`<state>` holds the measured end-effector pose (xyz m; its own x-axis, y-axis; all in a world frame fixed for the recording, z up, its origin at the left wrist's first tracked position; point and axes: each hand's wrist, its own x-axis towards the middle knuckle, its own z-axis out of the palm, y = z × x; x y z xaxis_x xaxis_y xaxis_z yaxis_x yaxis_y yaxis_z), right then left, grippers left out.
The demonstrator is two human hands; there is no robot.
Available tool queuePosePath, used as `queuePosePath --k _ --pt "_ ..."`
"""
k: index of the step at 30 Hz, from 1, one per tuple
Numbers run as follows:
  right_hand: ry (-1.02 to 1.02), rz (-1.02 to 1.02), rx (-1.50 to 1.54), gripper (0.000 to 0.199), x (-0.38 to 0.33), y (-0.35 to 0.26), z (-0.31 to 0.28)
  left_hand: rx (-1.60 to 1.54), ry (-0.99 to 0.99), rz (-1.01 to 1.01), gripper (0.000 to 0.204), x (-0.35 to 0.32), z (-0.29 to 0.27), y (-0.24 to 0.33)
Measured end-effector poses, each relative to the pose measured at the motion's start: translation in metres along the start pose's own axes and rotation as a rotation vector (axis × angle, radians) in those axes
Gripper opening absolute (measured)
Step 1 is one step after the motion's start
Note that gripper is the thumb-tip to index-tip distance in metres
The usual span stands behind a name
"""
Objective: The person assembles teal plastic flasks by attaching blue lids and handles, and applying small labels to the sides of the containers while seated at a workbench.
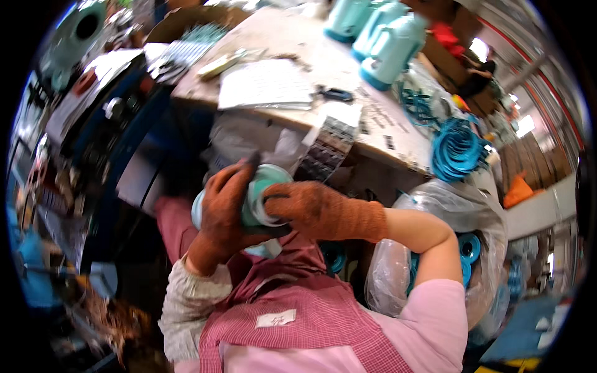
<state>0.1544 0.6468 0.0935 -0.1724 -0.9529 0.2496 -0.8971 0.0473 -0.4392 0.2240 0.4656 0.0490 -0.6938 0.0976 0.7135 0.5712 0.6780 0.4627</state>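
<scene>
Both of my hands wear orange-brown knit gloves. Between them, in front of my apron, is a mint-green round plastic vessel (268, 176) with a paler rim. My left hand (225, 210) wraps around its side, thumb and fingers gripping it. From the other side my right hand (311, 208) is closed at the rim, fingers curled over the edge. The gloves cover much of the vessel, so its full shape and whatever lies under the right fingers are hidden.
Ahead stands a worktable (199, 84) with paper sheets (264, 84), a small dark tool (336, 94) and several mint-green jugs (390, 53). Blue coiled bands (459, 149) hang at its right corner. A clear plastic bag (388, 273) with blue round parts sits by my right elbow. Machinery (102, 133) is at left.
</scene>
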Motion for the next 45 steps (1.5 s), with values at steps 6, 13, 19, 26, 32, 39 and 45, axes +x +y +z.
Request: queuePosePath --k 6,13,19,26,32,39,45 --pt "-0.158 0.019 -0.245 0.032 0.003 0.005 0.02 0.037 -0.052 -0.011 0.099 -0.017 0.005 -0.001" --pt "-0.222 0.036 -0.155 0.032 0.004 -0.005 0.003 -0.046 -0.023 -0.017 0.096 -0.011 0.005 0.001" --pt "0.026 0.003 -0.212 0.036 0.003 0.001 0.015 -0.026 0.034 -0.015 0.093 -0.011 0.009 -0.005" --pt "-0.196 -0.061 -0.273 0.016 0.001 0.011 0.013 -0.072 -0.404 0.091 0.079 0.004 -0.017 -0.019" --pt "-0.524 -0.289 0.357 0.027 0.023 0.04 -0.033 -0.132 -0.492 0.21 0.047 0.037 -0.035 -0.032" --pt "0.459 0.334 -0.333 0.036 0.112 0.392 -0.1 -0.073 -0.025 0.143 0.027 0.111 -0.097 -0.088" --pt "0.087 0.762 -0.749 0.042 0.18 0.489 -0.056 0.316 -0.315 -0.729 0.025 0.046 -0.053 -0.244"
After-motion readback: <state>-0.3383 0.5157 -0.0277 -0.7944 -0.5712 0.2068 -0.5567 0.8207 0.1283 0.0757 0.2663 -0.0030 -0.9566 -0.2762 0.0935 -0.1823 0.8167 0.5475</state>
